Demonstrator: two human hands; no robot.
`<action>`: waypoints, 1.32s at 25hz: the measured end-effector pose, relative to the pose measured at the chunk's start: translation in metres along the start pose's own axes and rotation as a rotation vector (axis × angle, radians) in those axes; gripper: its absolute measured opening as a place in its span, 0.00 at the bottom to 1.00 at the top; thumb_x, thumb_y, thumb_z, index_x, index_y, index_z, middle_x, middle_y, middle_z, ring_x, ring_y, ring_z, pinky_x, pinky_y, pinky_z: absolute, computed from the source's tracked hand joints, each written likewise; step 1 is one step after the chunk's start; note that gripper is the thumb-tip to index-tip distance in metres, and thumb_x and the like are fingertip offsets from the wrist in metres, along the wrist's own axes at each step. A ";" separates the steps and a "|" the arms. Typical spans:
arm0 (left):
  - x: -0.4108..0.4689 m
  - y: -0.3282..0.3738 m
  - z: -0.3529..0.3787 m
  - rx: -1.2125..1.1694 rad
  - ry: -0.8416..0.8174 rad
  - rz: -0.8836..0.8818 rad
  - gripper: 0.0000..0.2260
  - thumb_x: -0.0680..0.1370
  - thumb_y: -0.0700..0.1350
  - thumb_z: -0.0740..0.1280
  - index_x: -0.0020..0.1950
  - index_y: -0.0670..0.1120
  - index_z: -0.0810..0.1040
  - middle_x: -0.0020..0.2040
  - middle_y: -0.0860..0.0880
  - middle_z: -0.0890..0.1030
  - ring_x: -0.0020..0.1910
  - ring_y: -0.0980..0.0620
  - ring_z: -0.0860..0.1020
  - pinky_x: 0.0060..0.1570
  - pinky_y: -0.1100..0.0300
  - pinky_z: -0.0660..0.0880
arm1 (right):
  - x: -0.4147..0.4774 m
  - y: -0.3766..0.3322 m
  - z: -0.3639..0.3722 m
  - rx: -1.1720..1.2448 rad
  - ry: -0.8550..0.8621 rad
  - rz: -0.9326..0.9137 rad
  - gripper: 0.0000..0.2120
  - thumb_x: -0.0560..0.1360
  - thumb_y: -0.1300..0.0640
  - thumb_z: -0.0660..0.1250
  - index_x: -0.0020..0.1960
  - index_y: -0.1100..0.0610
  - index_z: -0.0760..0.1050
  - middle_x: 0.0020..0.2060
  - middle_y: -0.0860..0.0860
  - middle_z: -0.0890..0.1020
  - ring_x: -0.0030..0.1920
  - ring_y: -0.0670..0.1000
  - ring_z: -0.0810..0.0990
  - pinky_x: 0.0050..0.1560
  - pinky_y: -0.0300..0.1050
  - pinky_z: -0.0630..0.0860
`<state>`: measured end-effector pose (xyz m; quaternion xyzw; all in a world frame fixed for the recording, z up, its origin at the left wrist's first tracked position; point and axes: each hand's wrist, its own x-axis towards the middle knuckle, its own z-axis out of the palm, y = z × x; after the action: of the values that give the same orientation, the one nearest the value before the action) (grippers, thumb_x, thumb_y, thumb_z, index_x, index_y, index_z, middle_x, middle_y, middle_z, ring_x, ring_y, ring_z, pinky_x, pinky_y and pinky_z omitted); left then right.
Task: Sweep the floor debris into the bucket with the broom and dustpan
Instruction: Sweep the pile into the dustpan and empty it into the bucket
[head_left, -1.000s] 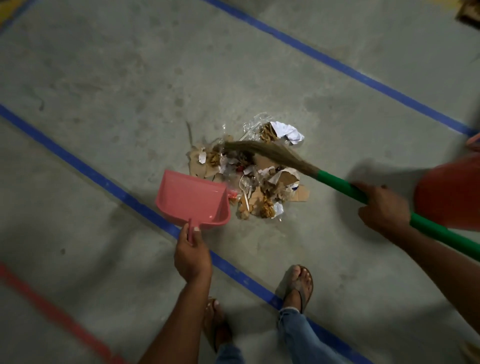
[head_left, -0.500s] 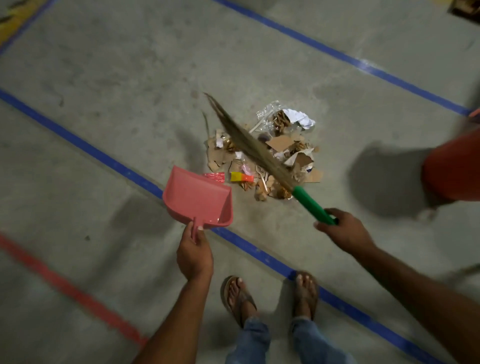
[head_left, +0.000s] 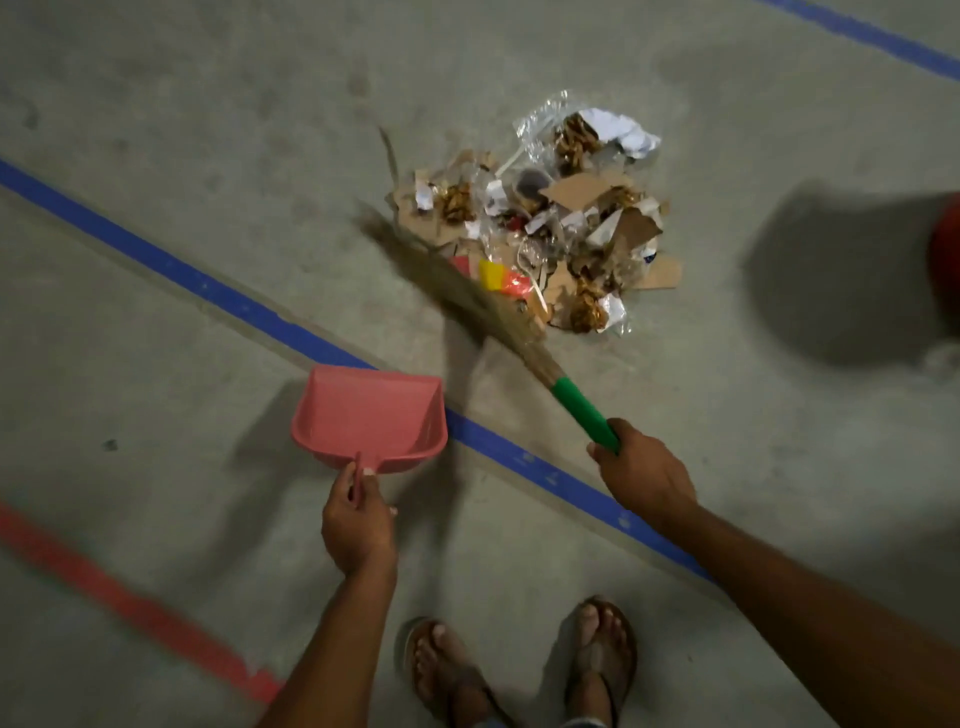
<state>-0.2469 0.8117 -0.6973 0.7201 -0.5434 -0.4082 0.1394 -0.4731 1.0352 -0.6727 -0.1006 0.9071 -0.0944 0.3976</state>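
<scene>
The debris pile (head_left: 576, 192) of torn cardboard, crumpled paper and clear plastic lies on the concrete floor (head_left: 156, 104), far of both hands and nearer the right one. The broom (head_left: 491, 317) slants across its near-left edge, blurred bristles over the scraps and the green handle running near-right into the right hand (head_left: 644, 473), whose fingers are wrapped round it. The pink dustpan (head_left: 369, 415) sits left and near of the pile, apart from it, mouth facing far, at the blue tape line (head_left: 208, 280). The left hand (head_left: 358, 525) grips its short handle from the near side. A sliver of the red bucket (head_left: 948, 260) shows at the right edge. Sandalled feet (head_left: 602, 654) stand nearest, and a red tape line (head_left: 130, 603) runs near-left.
</scene>
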 end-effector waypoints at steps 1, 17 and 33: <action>0.007 -0.008 0.010 -0.038 -0.008 -0.009 0.15 0.81 0.54 0.69 0.65 0.49 0.83 0.50 0.47 0.86 0.27 0.52 0.81 0.35 0.55 0.80 | -0.009 0.017 0.010 0.040 0.048 0.027 0.21 0.80 0.40 0.61 0.71 0.45 0.68 0.46 0.52 0.82 0.44 0.57 0.81 0.44 0.49 0.76; 0.073 -0.002 0.107 -0.004 -0.363 0.294 0.15 0.80 0.53 0.71 0.64 0.49 0.84 0.47 0.49 0.87 0.34 0.49 0.81 0.35 0.62 0.79 | 0.144 0.038 -0.041 0.113 0.503 -0.047 0.23 0.81 0.38 0.60 0.66 0.54 0.69 0.51 0.59 0.81 0.47 0.61 0.78 0.42 0.50 0.72; 0.123 0.073 0.266 0.271 -0.309 0.670 0.14 0.82 0.54 0.65 0.54 0.47 0.86 0.47 0.46 0.85 0.46 0.45 0.80 0.43 0.54 0.73 | 0.291 0.099 -0.097 -0.191 0.328 -0.120 0.30 0.75 0.61 0.65 0.75 0.49 0.65 0.54 0.56 0.78 0.42 0.56 0.82 0.37 0.50 0.82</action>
<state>-0.4828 0.7385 -0.8710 0.4447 -0.8119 -0.3685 0.0853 -0.7487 1.0641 -0.8369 -0.1752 0.9569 -0.0467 0.2268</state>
